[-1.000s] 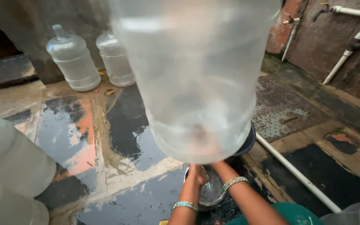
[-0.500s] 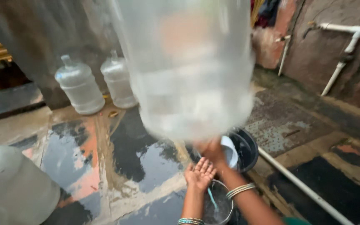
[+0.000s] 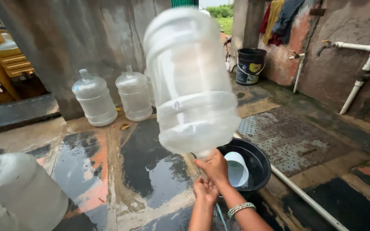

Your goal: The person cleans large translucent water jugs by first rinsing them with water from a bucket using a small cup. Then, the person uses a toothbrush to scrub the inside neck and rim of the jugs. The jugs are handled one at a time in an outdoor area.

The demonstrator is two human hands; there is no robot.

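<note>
Wet concrete floor (image 3: 150, 179) of an open wash yard, stained walls behind, a white pipe (image 3: 360, 81) running down the right wall. I hold a large clear water jug (image 3: 189, 85) upside down and tilted, its neck pointing down at me, presumably so whatever is inside can run out. My right hand (image 3: 214, 166) is closed around the neck directly beneath the jug's shoulder; my left hand (image 3: 205, 190) sits just below and nearer, fingers open and cupped under the mouth (it touches the right wrist, not clearly the jug). The jug rises above and beyond both hands, blurred. Just right of my hands sits a black basin (image 3: 253, 164) with a white scoop (image 3: 237, 169) inside. Two more clear jugs (image 3: 94, 100) stand upright by the far wall; a black bucket (image 3: 250, 65) stands farther right.
</note>
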